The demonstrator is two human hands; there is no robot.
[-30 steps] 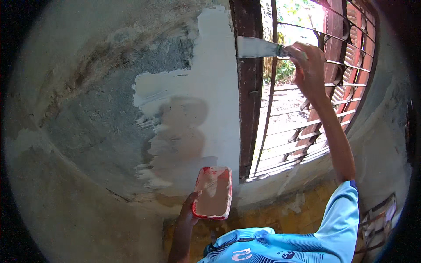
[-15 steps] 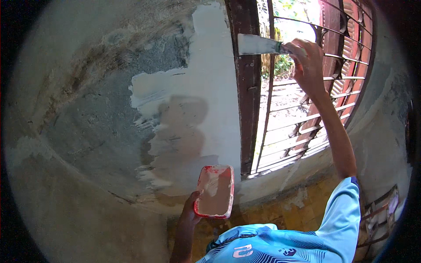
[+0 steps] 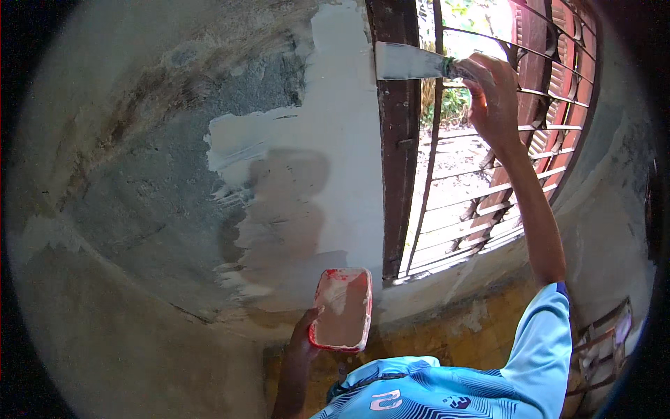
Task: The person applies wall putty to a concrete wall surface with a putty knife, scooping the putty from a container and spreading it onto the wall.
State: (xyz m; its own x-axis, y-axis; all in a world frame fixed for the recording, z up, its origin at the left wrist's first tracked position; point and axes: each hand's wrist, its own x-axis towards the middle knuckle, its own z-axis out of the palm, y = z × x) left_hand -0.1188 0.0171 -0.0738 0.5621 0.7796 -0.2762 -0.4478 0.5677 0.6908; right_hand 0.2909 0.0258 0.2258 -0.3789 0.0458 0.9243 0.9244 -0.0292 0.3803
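Observation:
Raised at the upper right, my right hand (image 3: 488, 91) grips the handle of a putty knife (image 3: 408, 63). Its wide blade is coated in whitish filler and lies across the dark wooden window frame (image 3: 398, 140), with its tip at the edge of the wall's smooth white coat (image 3: 345, 140). Lower down, my left hand (image 3: 305, 332) holds a red rectangular tub (image 3: 368, 307) by its left side. Pale filler (image 3: 340, 325) covers the inside of the tub, and white smears mark its rim.
Bare grey plaster (image 3: 153, 181) with brown stains spreads left of the coated patch. To the right, metal bars (image 3: 460, 174) cross the bright window opening, with reddish shutters (image 3: 558, 84) beyond. Yellowish worn wall (image 3: 433, 349) shows below, and a slatted wooden object (image 3: 600, 335) stands at the lower right.
The putty knife has shifted slightly up and left, its blade tip now reaching the wall's edge beside the frame. The tub sits slightly lower in view.

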